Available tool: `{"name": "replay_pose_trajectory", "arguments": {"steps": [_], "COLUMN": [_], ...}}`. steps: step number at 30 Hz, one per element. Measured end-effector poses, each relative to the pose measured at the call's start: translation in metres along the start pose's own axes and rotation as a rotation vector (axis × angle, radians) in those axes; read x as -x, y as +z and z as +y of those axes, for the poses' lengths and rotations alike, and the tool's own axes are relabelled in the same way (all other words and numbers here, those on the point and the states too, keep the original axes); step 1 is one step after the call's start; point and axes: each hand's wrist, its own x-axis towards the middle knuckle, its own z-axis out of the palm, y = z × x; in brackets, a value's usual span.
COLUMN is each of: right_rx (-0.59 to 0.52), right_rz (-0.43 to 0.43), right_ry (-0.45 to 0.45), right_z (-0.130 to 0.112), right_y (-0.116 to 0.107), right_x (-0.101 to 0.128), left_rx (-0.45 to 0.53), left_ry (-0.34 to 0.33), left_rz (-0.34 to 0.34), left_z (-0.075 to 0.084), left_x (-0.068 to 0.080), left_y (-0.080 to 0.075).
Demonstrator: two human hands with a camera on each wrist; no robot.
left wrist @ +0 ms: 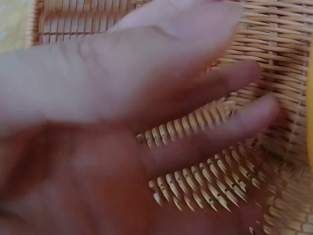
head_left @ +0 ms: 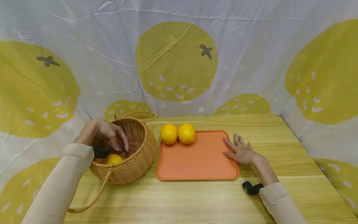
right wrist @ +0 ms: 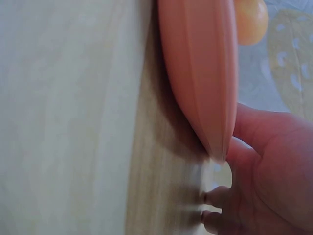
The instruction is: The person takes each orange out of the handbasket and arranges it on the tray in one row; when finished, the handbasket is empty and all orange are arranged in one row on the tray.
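Observation:
My left hand (head_left: 107, 133) hovers inside the wicker basket (head_left: 142, 152), fingers loose and holding nothing, just above an orange (head_left: 113, 159) lying in the basket. In the left wrist view the left hand (left wrist: 146, 122) fills the frame against the woven wall (left wrist: 274, 44). Two oranges (head_left: 169, 133) (head_left: 186, 133) sit side by side at the far left corner of the orange tray (head_left: 195, 158). My right hand (head_left: 240, 151) lies flat with straight fingers on the tray's right rim and the table. The right wrist view shows the tray edge (right wrist: 205, 73) with the thumb over it and one orange (right wrist: 250, 20).
The wooden table (head_left: 179, 199) runs to the front edge. A loose basket handle (head_left: 92, 199) loops out toward the front left. A white cloth with yellow fruit prints (head_left: 179, 62) hangs behind and around the table.

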Motion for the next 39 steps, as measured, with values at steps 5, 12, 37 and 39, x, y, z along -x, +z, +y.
{"name": "replay_pose_trajectory", "arguments": {"steps": [5,12,37,39], "right_rx": [0.000,0.002,0.003,0.002], "right_rz": [0.000,0.001,0.006,0.004], "right_ry": [0.005,0.002,-0.002,-0.002], "right_z": [0.001,0.003,0.001,0.000], "right_y": [0.000,0.001,0.000,0.000], "right_x": [0.000,-0.001,0.001,0.001], "left_rx": [-0.013,-0.026,-0.099,-0.085], "left_ry": [-0.064,-0.111,-0.270,-0.250], "left_rz": [-0.047,-0.139,-0.157,-0.185], "left_z": [-0.001,-0.003,0.009,0.010], "left_x": [-0.004,-0.009,-0.019,-0.020], "left_y": [0.001,0.000,0.019,0.020]}}
